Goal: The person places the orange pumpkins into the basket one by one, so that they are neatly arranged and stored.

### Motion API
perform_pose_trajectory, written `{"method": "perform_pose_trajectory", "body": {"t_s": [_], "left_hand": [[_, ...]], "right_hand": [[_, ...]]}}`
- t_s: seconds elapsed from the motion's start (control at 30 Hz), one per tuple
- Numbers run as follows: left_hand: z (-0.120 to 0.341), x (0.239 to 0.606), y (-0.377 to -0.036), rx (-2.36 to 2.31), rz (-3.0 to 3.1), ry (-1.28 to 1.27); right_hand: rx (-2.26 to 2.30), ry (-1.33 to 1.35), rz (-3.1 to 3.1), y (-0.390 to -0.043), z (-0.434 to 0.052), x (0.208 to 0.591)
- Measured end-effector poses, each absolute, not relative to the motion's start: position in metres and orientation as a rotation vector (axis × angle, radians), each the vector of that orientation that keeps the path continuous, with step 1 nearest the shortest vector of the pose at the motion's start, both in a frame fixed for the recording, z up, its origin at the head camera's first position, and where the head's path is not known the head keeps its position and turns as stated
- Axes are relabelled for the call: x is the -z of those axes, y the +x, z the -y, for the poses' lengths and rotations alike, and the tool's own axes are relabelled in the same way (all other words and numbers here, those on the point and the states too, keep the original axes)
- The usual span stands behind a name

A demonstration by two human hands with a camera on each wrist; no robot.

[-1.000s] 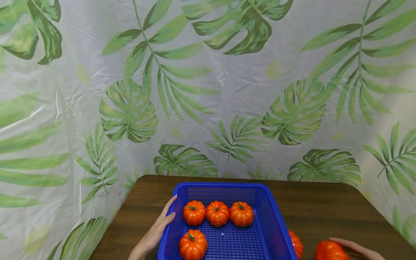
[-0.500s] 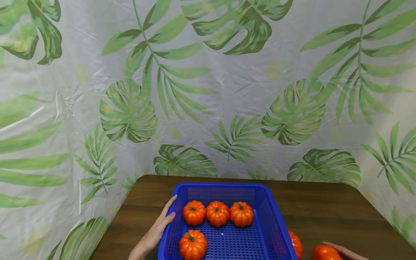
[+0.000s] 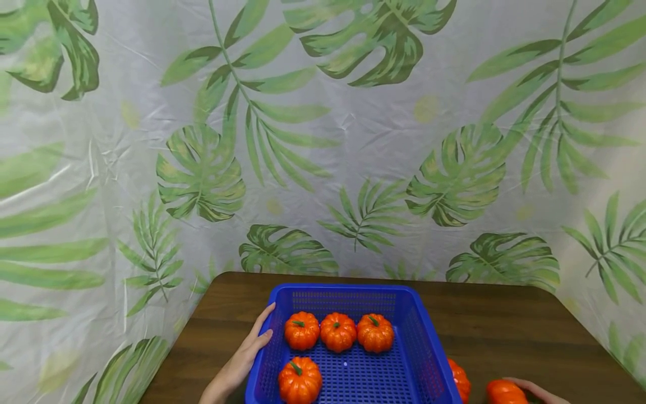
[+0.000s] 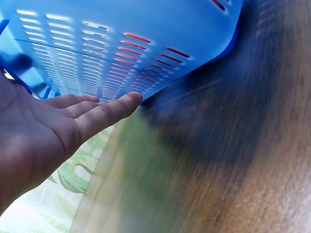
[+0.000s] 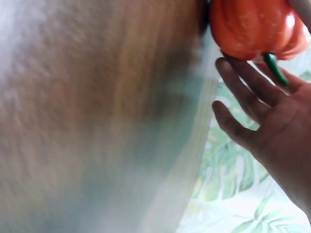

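A blue plastic basket (image 3: 434,348) with slotted walls stands on the table and holds several orange toy pumpkins (image 3: 338,332). My left hand (image 3: 239,359) rests on its left side. In the left wrist view, straight fingers (image 4: 109,114) lie along the outer wall. At the lower right my right hand (image 3: 537,391) holds another orange pumpkin (image 3: 506,391), partly cut off by the frame. The right wrist view shows that pumpkin (image 5: 255,29), green stem toward the palm, between thumb and fingers; the little finger stays apart from it.
One more pumpkin (image 3: 459,381) sits just outside the basket's right wall, partly hidden by it. The dark wooden table (image 3: 515,325) reaches back to a hanging sheet (image 3: 373,140) printed with green leaves.
My right hand and its pumpkin moved slightly left, toward the basket, then stayed nearly still. The left hand and the basket have not moved.
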State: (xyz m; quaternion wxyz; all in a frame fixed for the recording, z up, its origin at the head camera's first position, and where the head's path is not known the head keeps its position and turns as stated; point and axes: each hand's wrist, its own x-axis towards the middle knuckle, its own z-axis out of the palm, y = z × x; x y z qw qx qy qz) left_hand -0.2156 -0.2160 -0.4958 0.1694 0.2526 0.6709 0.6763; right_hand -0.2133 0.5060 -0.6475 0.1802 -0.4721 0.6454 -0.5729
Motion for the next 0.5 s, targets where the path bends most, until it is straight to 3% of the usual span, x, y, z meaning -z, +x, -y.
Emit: {"method": "perform_pose_trajectory", "body": {"t_s": [0.07, 0.17, 0.5], "left_hand": [[0.216, 0.496, -0.215, -1.924, -1.908, 0.712], [0.217, 0.497, -0.215, -1.923, -1.907, 0.708], [0.216, 0.497, -0.216, -1.923, -1.924, 0.710]], "right_hand": [[1.547, -1.326, -1.810, -0.200, -0.480, 0.604], [1.621, -1.404, -1.798, -0.187, -0.447, 0.578], [1.729, -1.228, -1.690, -0.174, -0.423, 0.558]]}}
